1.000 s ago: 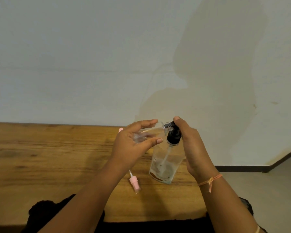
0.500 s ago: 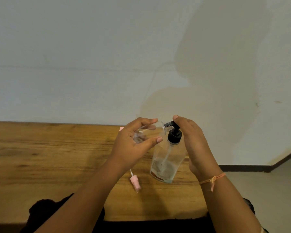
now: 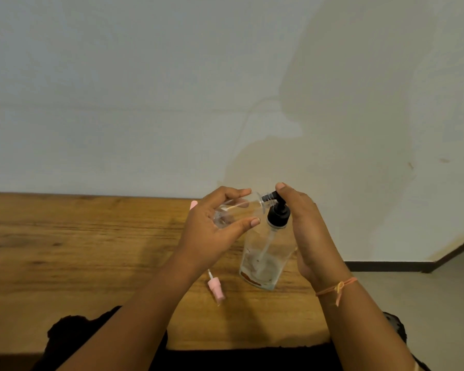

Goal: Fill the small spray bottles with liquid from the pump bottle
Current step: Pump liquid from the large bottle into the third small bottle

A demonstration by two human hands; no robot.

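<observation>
wooden table (image 3: 65, 250) meets pale stained wall (image 3: 145, 89).

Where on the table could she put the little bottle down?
The wooden table is bare left of the left hand, out to its edge. It is crowded between the pink spray cap and the pump bottle, by the right hand.

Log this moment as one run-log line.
left hand: holds small spray bottle at nozzle | right hand: on pump bottle head | pink sprayer cap: on table
</observation>
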